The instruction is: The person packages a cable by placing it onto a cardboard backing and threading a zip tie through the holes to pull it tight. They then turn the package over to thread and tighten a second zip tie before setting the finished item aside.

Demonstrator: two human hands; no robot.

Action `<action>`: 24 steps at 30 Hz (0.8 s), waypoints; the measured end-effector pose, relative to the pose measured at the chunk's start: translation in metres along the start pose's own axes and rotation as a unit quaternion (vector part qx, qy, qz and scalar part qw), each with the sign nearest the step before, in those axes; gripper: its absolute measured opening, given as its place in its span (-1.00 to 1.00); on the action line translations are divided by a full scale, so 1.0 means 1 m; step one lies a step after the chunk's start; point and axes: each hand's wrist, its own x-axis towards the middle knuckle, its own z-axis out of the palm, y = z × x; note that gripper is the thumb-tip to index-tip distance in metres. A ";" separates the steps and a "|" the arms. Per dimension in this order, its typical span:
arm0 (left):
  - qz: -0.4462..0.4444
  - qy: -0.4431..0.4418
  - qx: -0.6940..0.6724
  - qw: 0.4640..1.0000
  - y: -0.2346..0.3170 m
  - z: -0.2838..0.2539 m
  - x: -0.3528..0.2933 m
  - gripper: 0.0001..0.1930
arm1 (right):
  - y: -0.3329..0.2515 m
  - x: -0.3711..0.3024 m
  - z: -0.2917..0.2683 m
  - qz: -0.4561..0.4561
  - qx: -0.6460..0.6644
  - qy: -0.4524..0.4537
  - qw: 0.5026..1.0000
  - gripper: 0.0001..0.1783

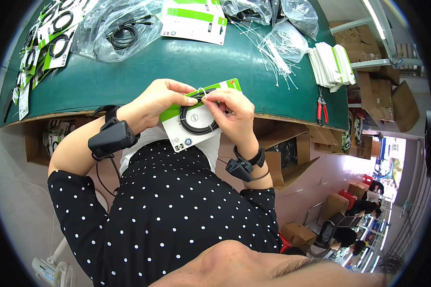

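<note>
The green table [177, 67] fills the upper half of the view, and most of what lies on it sits well apart from the work, toward the far side: clear plastic bags [115, 28] of coiled black cables, a stack of white and green cards [194, 19], finished carded cables fanned out along the left edge [43, 43], a loose scatter of white cable ties [273, 52], a pile of folded cards [331, 64] on the right, and red-handled cutters [322, 110] near the right rim. None of these crowd the near edge, where the person holds a card [196, 122] with a coiled black cable [198, 118] against it, just above their lap. The card looks light and thin, likely to bend or crease if pinched hard at a corner, so it seems best supported flat from behind or along an edge. The cable looks springy and a little slick, and will probably try to uncoil unless pressed to the card. The left hand [153, 103] is closed on the card's upper left edge, thumb on the front. The right hand [232, 115] is pinched together on a thin white tie [202, 91] at the top of the coil; that tie looks stiff yet small and easy to let slip. Both wrists carry black strapped devices.
</note>
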 end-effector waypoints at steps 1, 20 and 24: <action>0.000 0.000 -0.001 1.000 0.000 0.000 0.000 -0.71 | 0.000 0.000 0.000 0.000 0.000 -0.001 1.000 -0.89; -0.008 -0.007 0.018 1.000 0.001 0.000 0.000 -0.68 | 0.005 -0.005 0.001 -0.049 -0.047 -0.025 0.997 -0.84; -0.011 -0.014 0.023 1.000 0.003 0.002 -0.002 -0.67 | 0.007 -0.005 0.001 -0.076 -0.065 -0.027 0.995 -0.83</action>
